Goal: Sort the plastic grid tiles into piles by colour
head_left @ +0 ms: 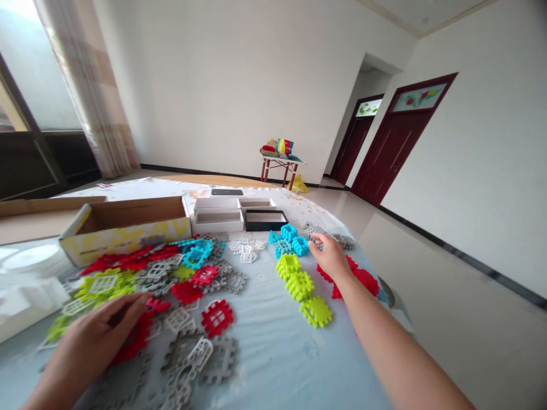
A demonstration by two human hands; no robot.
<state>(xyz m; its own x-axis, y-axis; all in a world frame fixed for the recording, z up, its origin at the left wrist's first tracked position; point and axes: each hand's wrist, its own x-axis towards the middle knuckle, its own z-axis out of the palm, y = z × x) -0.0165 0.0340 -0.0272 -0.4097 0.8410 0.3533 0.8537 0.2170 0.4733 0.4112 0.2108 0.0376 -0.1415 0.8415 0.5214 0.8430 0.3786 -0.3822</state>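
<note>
On the left, my left hand (100, 330) is closed over the heap, thumb and fingers around a red interlocking tile (156, 305). Several loose tiles lie about it: a red one with a window grid (217, 318), lime green ones (102, 283) and a grey frame (220, 360). Across the table, my right hand (332, 255) has its fingers bent at a row of grey interlocking tiles (345, 242), pinching a grey one that is mostly hidden. Blue tiles (289, 232) stand just left of its fingertips. Nearer me are lime green tiles (299, 286) and red tiles (365, 282).
A cardboard box (132, 232) stands behind the heap, beside small white trays (217, 221) and a black-edged box (266, 221). A phone (227, 192) lies farther back. White plastic containers (29, 296) sit at the left edge. A small side table (282, 159) stands by the wall.
</note>
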